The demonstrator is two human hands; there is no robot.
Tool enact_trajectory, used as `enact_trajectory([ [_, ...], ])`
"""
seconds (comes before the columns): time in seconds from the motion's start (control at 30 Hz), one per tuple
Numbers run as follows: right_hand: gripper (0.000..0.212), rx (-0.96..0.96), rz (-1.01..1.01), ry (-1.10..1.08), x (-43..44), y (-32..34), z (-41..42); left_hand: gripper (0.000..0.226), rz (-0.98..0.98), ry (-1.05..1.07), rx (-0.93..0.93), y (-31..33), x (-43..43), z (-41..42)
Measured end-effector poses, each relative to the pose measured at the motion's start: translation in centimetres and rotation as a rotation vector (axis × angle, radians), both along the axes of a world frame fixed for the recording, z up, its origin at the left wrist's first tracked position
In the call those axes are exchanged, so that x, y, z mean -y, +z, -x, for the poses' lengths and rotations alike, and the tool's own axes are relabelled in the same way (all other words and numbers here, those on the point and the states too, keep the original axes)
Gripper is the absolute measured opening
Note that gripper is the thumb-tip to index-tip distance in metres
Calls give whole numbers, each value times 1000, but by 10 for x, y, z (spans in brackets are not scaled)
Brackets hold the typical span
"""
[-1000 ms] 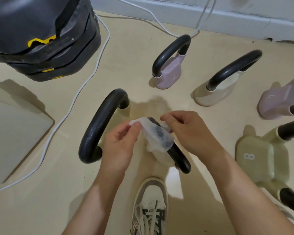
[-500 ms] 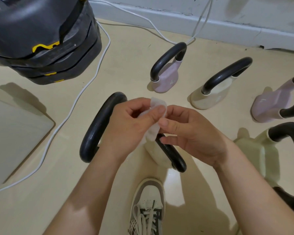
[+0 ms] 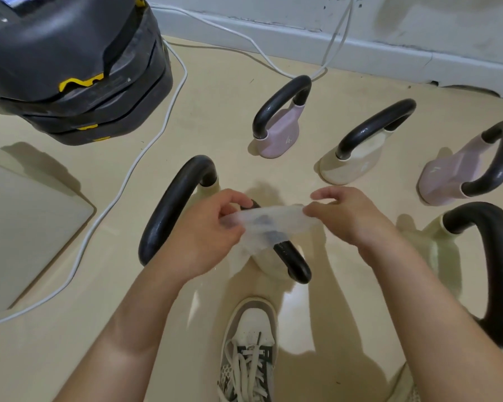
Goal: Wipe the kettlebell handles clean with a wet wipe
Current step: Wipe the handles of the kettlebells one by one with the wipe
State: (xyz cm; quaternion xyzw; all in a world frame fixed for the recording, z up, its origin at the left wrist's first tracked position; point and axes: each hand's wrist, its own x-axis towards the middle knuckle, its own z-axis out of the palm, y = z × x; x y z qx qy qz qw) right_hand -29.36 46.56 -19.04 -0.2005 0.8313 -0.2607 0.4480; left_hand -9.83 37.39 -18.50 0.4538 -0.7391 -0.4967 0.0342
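Note:
A thin white wet wipe point(image 3: 269, 224) is stretched between my two hands just above a cream kettlebell with a black handle point(image 3: 292, 261) near my foot. My left hand point(image 3: 212, 227) pinches the wipe's left end. My right hand point(image 3: 346, 214) pinches its right end. A second black handle point(image 3: 172, 207) arches to the left. Further kettlebells stand behind and to the right: a pink one point(image 3: 279, 134), a cream one point(image 3: 352, 163), another pink one point(image 3: 447, 178) and a large cream one point(image 3: 488, 265) at the right edge.
A stack of black weight plates with yellow marks point(image 3: 76, 68) fills the upper left. A white cable point(image 3: 145, 146) runs across the beige floor. A pale flat board point(image 3: 21, 221) lies at the left. My white shoe point(image 3: 250, 349) is at the bottom, a grey wall base point(image 3: 360, 50) behind.
My hands, which held the wipe bunched together half a second ago, have drawn apart and stretched it out flat between them.

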Motion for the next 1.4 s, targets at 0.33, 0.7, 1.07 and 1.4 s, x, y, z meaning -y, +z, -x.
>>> enact_trajectory([
  [0.33,39,-325,-114,542,63,-10,-90,31,-350,591,-321,-44,-40,2],
  [0.7,30,-89,85,430,40,-26,-67,34,-363,605,-303,-53,-39,7],
  [1.07,25,-564,518,129,-46,-81,-75,61,438,31,-13,-50,-29,8],
  [1.4,26,-483,262,645,-23,-46,8,26,432,-442,364,-34,-40,25],
])
